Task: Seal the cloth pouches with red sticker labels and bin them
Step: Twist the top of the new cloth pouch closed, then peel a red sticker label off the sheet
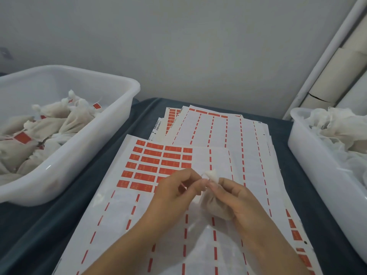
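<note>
While your right hand grips the cloth pouch above the sticker sheet, your left hand pinches its gathered neck, between the two white bins.

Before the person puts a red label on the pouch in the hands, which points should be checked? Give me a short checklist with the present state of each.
1. Pouch held firmly: ok. The right hand grips the cloth pouch at its body.
2. Neck gathered shut: ok. The left hand pinches the neck just under the tuft.
3. Label ready in the grip: cannot tell. No red label shows between the fingers.
4. Labels left on the top sheet: ok. Several rows remain, beside the left hand.
5. Room in the left bin for sealed pouches: ok. It is partly filled.
6. Unsealed pouches in the right bin: ok.
</note>
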`<state>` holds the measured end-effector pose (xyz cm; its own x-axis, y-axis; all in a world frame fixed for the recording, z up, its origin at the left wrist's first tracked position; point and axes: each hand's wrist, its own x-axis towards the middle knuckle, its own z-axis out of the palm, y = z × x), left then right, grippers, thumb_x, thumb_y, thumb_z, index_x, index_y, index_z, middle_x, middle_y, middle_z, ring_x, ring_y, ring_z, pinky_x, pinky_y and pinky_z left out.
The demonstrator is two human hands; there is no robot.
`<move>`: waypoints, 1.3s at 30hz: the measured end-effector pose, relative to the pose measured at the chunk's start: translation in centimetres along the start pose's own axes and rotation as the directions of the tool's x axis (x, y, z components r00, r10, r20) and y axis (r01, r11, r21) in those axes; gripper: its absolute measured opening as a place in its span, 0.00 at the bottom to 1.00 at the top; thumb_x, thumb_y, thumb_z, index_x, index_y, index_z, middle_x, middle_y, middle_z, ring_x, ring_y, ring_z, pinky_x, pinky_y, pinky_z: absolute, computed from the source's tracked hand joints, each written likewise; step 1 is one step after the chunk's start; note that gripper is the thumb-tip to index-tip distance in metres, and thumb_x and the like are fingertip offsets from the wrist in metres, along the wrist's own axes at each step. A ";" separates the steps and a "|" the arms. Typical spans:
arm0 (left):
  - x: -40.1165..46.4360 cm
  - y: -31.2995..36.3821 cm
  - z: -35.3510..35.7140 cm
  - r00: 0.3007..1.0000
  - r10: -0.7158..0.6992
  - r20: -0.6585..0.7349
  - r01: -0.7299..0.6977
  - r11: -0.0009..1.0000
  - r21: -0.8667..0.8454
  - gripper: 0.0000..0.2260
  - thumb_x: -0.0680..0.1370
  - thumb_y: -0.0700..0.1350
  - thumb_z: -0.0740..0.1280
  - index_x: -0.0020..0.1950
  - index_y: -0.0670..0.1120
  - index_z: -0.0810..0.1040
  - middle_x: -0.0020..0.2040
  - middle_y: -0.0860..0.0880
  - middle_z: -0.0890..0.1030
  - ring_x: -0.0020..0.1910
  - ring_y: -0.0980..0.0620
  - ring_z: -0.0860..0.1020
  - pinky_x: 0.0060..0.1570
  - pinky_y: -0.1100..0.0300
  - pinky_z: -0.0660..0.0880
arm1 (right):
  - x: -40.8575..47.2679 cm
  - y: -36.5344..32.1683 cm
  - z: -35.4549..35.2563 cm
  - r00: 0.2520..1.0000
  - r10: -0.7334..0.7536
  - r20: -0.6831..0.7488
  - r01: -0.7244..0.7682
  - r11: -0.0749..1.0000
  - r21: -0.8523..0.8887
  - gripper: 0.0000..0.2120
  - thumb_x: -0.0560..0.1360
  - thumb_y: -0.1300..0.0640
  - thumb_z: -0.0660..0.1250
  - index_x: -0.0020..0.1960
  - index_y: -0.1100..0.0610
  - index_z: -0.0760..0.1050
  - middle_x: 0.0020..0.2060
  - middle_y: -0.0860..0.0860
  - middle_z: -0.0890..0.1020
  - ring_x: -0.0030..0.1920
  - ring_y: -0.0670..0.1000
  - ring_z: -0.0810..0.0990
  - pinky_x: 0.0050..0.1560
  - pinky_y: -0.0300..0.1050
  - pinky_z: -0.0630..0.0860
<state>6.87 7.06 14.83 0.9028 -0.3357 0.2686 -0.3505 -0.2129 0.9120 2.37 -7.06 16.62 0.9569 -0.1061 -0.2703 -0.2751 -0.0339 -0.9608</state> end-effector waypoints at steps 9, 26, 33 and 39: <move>1.5 0.2 -3.0 0.911 -0.382 0.157 0.302 0.359 -0.883 0.09 0.68 0.45 0.67 0.29 0.45 0.79 0.26 0.48 0.74 0.23 0.56 0.70 0.24 0.67 0.70 | 0.3 0.3 0.0 0.999 -0.002 0.054 0.006 0.996 -0.085 0.15 0.66 0.45 0.66 0.48 0.50 0.81 0.44 0.39 0.82 0.47 0.43 0.78 0.40 0.30 0.73; 1.1 2.2 -4.1 0.877 -0.365 -0.314 0.077 0.750 -0.657 0.13 0.64 0.57 0.66 0.32 0.48 0.81 0.30 0.56 0.81 0.30 0.59 0.79 0.43 0.68 0.77 | 1.3 0.8 -3.0 0.918 -0.153 -0.366 -0.109 0.790 -0.603 0.26 0.73 0.41 0.61 0.69 0.43 0.61 0.68 0.45 0.70 0.66 0.51 0.70 0.66 0.53 0.66; 0.8 1.3 -2.1 0.941 -0.078 -0.329 0.041 0.992 -0.119 0.06 0.65 0.56 0.66 0.41 0.64 0.78 0.41 0.63 0.79 0.44 0.64 0.76 0.37 0.77 0.72 | 0.7 -0.7 -3.2 0.967 0.025 -0.255 -0.050 0.994 -0.093 0.31 0.63 0.44 0.71 0.64 0.38 0.63 0.57 0.38 0.71 0.54 0.47 0.73 0.49 0.47 0.74; 0.8 1.0 -1.9 0.946 0.034 -0.322 -0.021 0.999 0.043 0.08 0.67 0.54 0.66 0.44 0.67 0.75 0.38 0.61 0.76 0.44 0.64 0.74 0.38 0.78 0.71 | 0.3 -0.3 -2.8 0.985 0.166 -0.037 -0.170 0.951 -0.257 0.24 0.65 0.50 0.74 0.56 0.41 0.67 0.51 0.43 0.78 0.52 0.50 0.77 0.60 0.56 0.73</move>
<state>7.72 8.30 16.56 0.9226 -0.0295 0.3847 -0.3798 -0.2452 0.8920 2.44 -9.90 16.98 0.8939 -0.1469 -0.4234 -0.4481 -0.2700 -0.8523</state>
